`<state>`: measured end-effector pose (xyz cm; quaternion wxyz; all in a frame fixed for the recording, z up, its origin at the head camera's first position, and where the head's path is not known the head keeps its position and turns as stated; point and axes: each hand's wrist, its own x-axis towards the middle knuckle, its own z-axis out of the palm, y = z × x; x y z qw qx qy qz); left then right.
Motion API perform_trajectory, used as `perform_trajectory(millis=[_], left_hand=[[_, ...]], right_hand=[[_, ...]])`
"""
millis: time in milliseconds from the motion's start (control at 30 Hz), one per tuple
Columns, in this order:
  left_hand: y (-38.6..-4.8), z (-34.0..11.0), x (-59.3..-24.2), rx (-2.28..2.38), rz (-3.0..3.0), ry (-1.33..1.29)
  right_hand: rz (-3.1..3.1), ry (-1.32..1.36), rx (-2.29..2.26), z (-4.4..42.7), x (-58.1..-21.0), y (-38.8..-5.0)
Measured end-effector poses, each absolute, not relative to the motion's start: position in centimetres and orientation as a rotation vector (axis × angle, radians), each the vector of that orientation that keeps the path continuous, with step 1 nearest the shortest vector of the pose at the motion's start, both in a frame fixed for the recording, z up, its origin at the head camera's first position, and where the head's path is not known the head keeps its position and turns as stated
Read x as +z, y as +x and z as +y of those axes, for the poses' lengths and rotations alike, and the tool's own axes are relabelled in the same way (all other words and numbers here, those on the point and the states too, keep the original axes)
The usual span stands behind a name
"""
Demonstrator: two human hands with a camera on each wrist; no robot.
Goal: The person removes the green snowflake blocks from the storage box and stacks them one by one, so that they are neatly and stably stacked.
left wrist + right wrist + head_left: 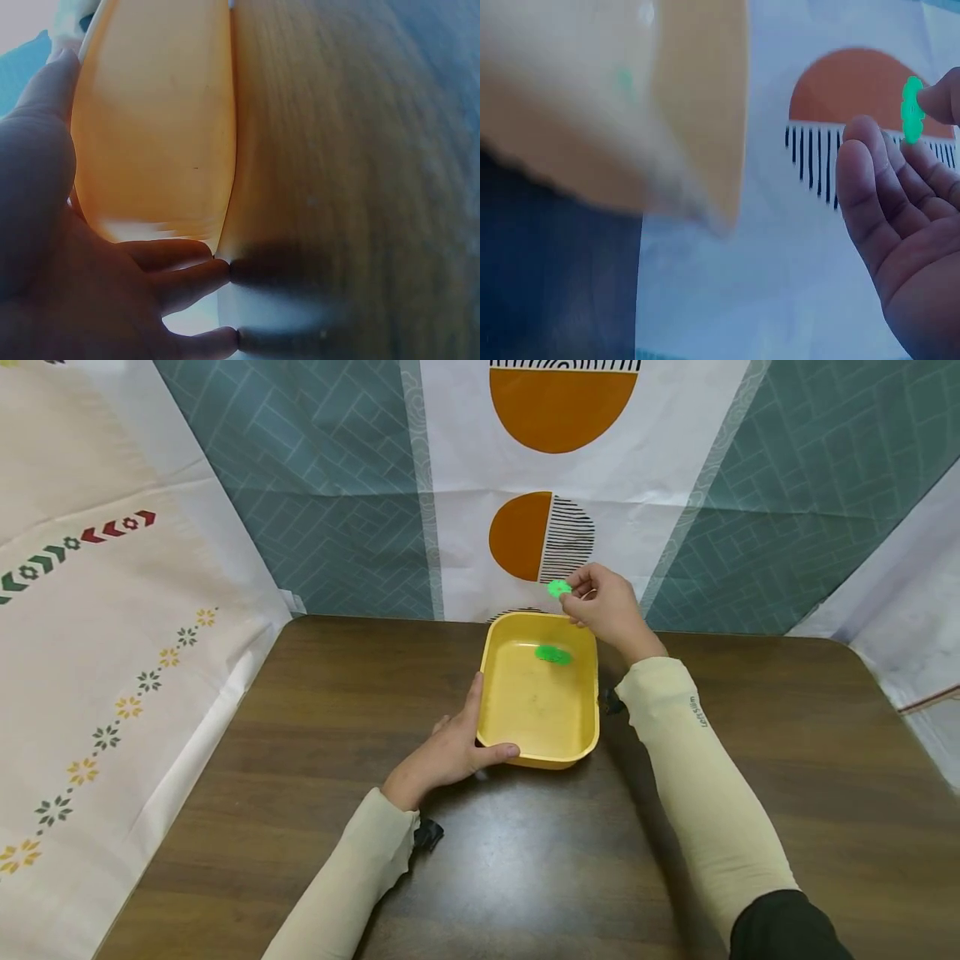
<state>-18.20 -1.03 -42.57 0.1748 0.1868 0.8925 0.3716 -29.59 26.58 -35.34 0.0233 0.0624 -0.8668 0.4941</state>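
Note:
Between thumb and fingertips, my right hand (606, 608) pinches a bright green notched disc (558, 587) above the far rim of a yellow plastic tub (536, 727). Inside the tub lie green pieces (552, 654), overlapping, so their number is hard to tell. My left hand (447, 747) holds the tub's near left corner, fingers against the left wall and thumb along the front rim. The left wrist view shows the tub's outer wall (157, 120) and fingers (187, 285) reaching down to the table. In the right wrist view the disc (912, 109) appears nearly edge-on.
The tub stands on a dark brown wooden table (300, 777), near its back edge. Behind hangs a teal and white cloth (465, 527) with orange and striped circles. A cream patterned cloth (90, 635) hangs at the left.

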Motion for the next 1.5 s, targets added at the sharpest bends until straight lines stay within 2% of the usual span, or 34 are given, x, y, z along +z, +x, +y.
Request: perform_trajectory(millis=[367, 1033, 1500], left_hand=[[-18.4, -0.9, -42.8, 1.043, 2.547, 0.524], [-18.4, -0.6, -42.9, 1.034, 2.54, 0.545], [-18.3, -1.1, -42.6, 1.027, 2.532, 0.541]], right_hand=[[-2.804, 0.14, 1.372, 30.7, -38.3, -28.0], [-2.724, -0.131, 1.42, 39.8, -42.6, -24.8], [-2.901, -0.074, 1.232, 41.4, -44.0, -25.5]])
